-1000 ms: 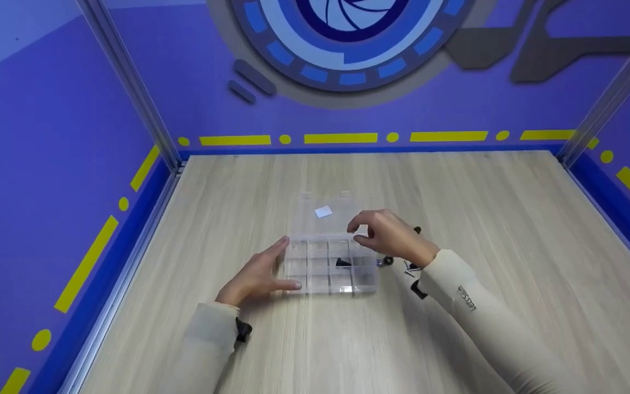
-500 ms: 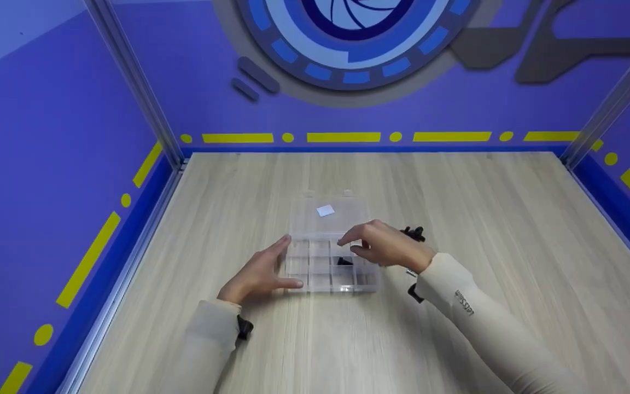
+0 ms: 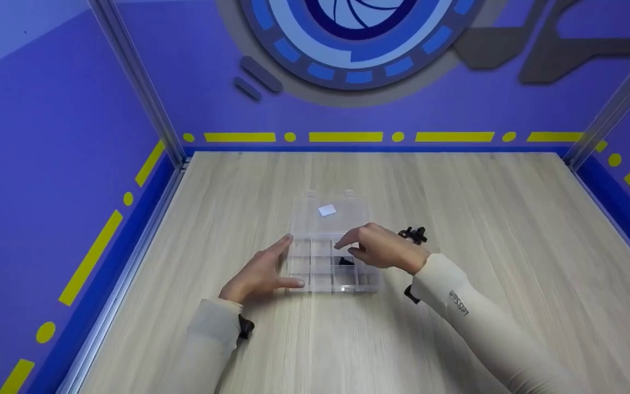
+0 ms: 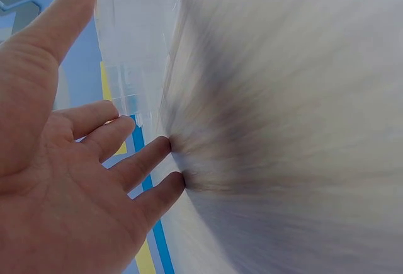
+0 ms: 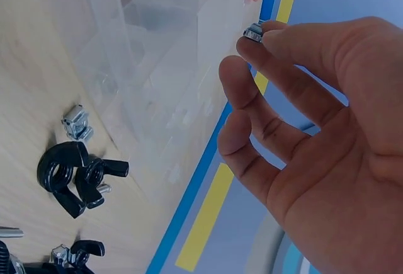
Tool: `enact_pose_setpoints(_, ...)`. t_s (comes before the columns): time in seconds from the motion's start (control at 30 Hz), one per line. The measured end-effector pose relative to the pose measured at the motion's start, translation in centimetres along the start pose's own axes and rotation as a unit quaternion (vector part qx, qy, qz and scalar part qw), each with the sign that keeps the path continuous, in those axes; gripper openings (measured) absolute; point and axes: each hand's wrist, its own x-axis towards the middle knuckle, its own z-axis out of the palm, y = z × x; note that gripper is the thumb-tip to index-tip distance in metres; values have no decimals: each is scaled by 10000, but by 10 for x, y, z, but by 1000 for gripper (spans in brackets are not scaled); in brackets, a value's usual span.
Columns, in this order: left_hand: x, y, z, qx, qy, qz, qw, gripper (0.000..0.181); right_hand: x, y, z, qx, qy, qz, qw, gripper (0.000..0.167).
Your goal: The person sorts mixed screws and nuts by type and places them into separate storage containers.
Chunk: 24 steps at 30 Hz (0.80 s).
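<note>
A clear plastic compartment box (image 3: 323, 288) lies with its lid (image 3: 304, 213) folded back; a black piece (image 3: 346, 262) is in one compartment. At the box's left side rests my left hand (image 3: 257, 273), index finger at the back corner and thumb at the front, fingers spread in the left wrist view (image 4: 75, 186). My right hand (image 3: 383, 246) hangs over the box's right half. In the right wrist view, the right hand (image 5: 327, 97) pinches a small silver metal piece (image 5: 254, 33) between thumb and index finger, other fingers loosely bent.
Right of the box lie black parts (image 3: 414, 235). The right wrist view shows a black wing nut (image 5: 63, 170), a silver nut (image 5: 77, 121) and a metal rod end (image 5: 11, 232) on the table. Blue panels (image 3: 129, 109) stand around the table.
My right hand has moved left and slightly toward me, from the box's back right to above its inner compartments. The left hand has stayed at the box's left side.
</note>
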Motion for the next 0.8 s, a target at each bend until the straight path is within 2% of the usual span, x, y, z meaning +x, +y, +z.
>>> enact_pose_setpoints(0.3, -1, -1, -1, 5, -27, 75, 10000, 110, 7, -3, 8, -86, -50, -223, 9997, 29)
enact_pose_setpoints(0.5, -1, -2, -1, -69, -34, 74, 9999, 111, 15, -10, 17, -213, -222, -297, 9991, 30)
enact_pose_setpoints(0.8, 0, 0, 0, 130, -2, -7, 9999, 110, 25, -21, 28, -316, -943, 474, 9939, 56)
